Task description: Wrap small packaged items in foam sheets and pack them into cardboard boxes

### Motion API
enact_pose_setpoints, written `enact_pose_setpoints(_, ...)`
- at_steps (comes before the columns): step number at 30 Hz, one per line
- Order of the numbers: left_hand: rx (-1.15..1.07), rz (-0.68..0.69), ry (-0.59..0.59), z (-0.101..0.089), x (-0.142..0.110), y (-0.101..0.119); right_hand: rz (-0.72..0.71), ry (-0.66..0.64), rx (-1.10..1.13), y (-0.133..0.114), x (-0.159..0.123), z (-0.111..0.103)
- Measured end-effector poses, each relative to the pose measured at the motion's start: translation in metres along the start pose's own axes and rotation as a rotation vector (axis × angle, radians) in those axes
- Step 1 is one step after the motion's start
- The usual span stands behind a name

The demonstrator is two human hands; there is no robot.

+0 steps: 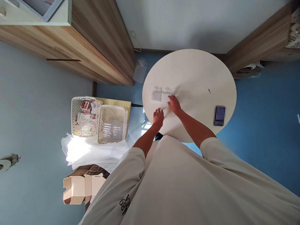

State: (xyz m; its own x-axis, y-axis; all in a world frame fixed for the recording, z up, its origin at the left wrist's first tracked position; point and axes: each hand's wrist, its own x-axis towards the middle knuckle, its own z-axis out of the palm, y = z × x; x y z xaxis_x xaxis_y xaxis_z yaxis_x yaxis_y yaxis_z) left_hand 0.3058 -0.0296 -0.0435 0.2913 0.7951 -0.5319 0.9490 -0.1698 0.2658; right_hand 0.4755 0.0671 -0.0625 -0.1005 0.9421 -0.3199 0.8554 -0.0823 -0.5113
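Observation:
On the round white table [194,75] lies a flat, translucent white piece [156,94], perhaps clear plastic or thin foam; its exact kind is hard to make out. A second see-through piece [166,97] adjoins it on the right. My right hand [173,104] reaches in from the right, its fingers stretched out and its fingertips at the near edge of this second piece. Lower left, my left hand [158,117] rests at the table's near edge with its fingers spread and nothing in them. It stays apart from the translucent pieces.
A dark blue, pixelated object [219,116] lies at the table's right. Left of the table stand a white basket with printed packets [74,120] and another with clear plastic containers [100,125]. White sheets [100,154] and folded cardboard boxes [78,189] are nearer me.

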Motion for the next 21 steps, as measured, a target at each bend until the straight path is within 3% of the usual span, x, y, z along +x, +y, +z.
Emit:
enact_pose_setpoints(8,0.02,0.026,-0.015,-0.004,-0.001,0.002,0.046,-0.02,-0.131,-0.004,-0.029,-0.004)
enact_pose_setpoints(15,0.021,0.035,-0.022,-0.012,-0.005,0.002,0.146,-0.104,-0.173,0.008,-0.1,-0.004)
enact_pose_setpoints(21,0.039,0.101,0.011,-0.007,-0.037,-0.001,0.179,-0.173,-0.187,0.011,-0.16,0.0)
